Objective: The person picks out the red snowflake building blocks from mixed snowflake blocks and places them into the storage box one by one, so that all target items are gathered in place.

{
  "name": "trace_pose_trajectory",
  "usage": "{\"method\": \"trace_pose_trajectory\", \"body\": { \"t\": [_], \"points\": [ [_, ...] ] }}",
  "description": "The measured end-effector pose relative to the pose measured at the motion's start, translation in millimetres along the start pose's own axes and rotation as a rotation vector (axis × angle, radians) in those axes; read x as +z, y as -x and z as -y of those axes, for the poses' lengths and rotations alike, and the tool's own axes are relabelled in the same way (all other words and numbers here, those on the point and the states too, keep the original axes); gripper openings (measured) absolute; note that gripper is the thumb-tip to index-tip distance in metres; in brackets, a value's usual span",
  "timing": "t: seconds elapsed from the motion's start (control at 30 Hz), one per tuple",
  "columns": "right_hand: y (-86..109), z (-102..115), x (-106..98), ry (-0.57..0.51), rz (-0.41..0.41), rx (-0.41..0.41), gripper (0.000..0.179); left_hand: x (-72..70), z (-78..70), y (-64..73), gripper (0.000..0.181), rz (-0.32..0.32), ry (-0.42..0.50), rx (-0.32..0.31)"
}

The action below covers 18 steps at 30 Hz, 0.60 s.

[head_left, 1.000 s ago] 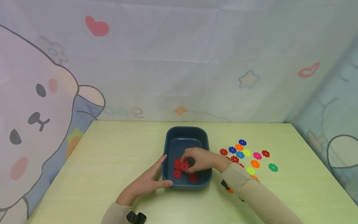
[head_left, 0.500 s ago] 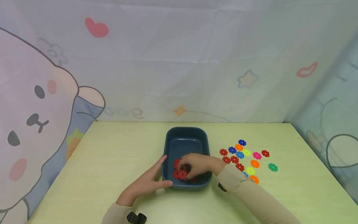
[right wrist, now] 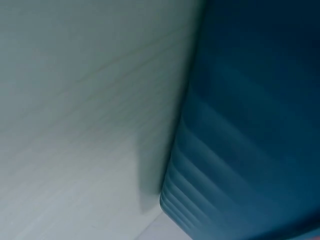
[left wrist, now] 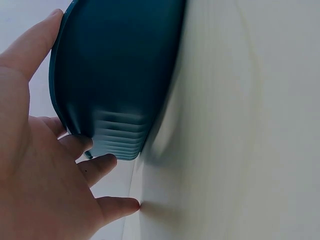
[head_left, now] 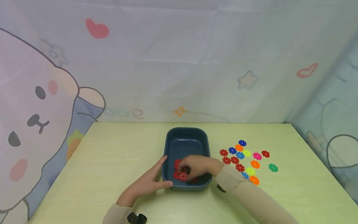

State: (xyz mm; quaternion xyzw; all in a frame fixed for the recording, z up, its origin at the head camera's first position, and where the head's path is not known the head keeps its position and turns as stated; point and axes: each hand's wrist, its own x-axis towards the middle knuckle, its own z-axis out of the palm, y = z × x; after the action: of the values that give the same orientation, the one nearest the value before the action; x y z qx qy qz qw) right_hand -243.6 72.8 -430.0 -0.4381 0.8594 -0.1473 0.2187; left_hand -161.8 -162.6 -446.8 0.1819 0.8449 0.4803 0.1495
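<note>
A dark blue plastic bin [head_left: 185, 146] stands on the table, with several red, notched, flower-shaped interlocking discs [head_left: 177, 164] in its near half. My left hand [head_left: 146, 183] rests at the bin's left side, fingers along the rim and thumb at the near-left corner. In the left wrist view its fingers [left wrist: 102, 167] are spread beside the bin's ribbed outer wall [left wrist: 117, 135]. Reaching over the right rim, my right hand [head_left: 197, 166] has its fingers bent down inside the bin and pinches a red interlocking disc [head_left: 183, 177]. The right wrist view shows only the bin's outer wall [right wrist: 240, 150] and the tabletop.
To the right of the bin lie loose interlocking discs in several colours, among them a green disc [head_left: 273, 167], a pink disc [head_left: 257, 156] and an orange disc [head_left: 255, 164]. The right sleeve [head_left: 246, 189] passes close by them. A printed cloth [head_left: 167, 62] hangs behind the table.
My right hand has moved a little toward the near end of the bin and lower, with the red interlocking disc. The left hand and the bin stay put.
</note>
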Motion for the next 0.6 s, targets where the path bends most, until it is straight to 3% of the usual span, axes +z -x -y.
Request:
{"method": "trace_pose_trajectory", "body": {
  "t": [0.17,0.37,0.6],
  "points": [
    [2.5,-3,-3,-0.019,-0.045,-0.029,0.029,0.3,-0.1,0.2,0.095,-0.002,-0.003,0.002],
    [21.2,-9,-26,-0.093,-0.183,-0.087,0.036,1.3,-1.3,-0.3,0.097,-0.005,0.011,0.004],
    [60.5,-29,-58,-0.192,-0.343,-0.014,0.038,2.0,0.3,-1.6,0.097,-0.004,0.012,-0.003]
  ]
}}
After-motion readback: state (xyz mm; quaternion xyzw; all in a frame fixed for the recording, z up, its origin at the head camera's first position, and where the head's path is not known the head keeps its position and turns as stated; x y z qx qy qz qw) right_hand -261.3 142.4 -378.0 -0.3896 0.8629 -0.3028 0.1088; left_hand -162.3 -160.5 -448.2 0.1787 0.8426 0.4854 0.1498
